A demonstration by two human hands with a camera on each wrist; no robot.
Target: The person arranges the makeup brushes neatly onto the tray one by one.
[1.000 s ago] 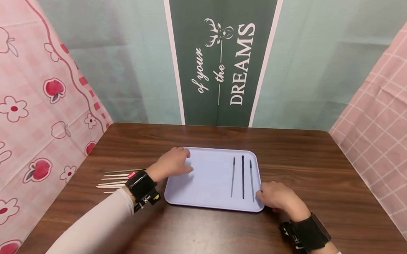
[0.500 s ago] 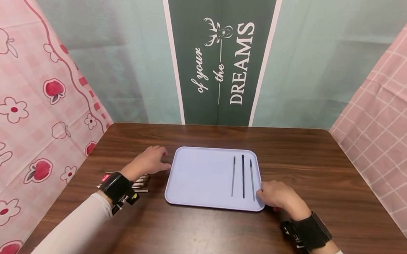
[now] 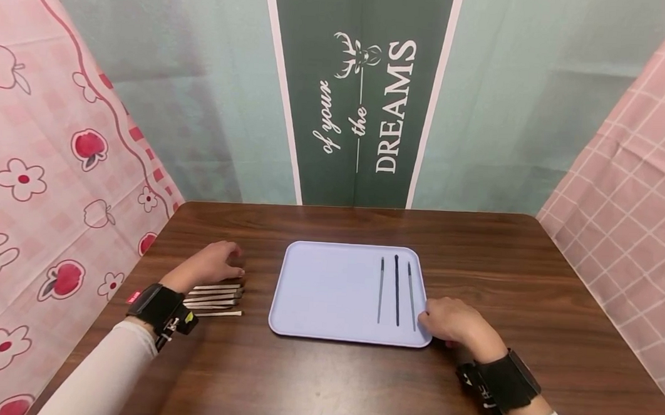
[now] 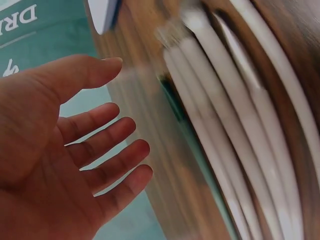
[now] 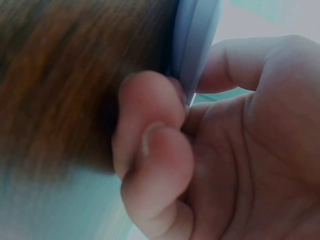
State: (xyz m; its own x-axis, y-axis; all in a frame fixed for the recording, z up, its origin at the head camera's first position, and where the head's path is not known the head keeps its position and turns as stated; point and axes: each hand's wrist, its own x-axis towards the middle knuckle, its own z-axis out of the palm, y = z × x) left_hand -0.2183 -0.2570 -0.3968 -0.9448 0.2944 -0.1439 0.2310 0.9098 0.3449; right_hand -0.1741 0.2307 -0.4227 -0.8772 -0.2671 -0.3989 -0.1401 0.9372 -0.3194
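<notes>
My left hand (image 3: 210, 265) hovers at the far end of a row of paintbrushes (image 3: 215, 300) on the table's left, its fingers spread and holding nothing. In the left wrist view several pale-handled brushes (image 4: 250, 130) lie side by side, with a green-handled brush (image 4: 197, 150) nearest the fingers. My right hand (image 3: 452, 320) grips the right rim of a pale lavender tray (image 3: 328, 289), thumb on top and fingers curled at its edge. Towards that side of the tray lie a dark slim brush (image 3: 397, 292) and two grey ones, roughly parallel.
The brown wooden table (image 3: 323, 382) bears the tray near its middle. A green curtain (image 3: 202, 100) with printed lettering hangs behind it. Pink cloths (image 3: 634, 154) close in both sides.
My left hand has moved left from over the tray, with nothing in it, to the row of brushes. My right hand stays on the tray's rim, and the tray has not moved.
</notes>
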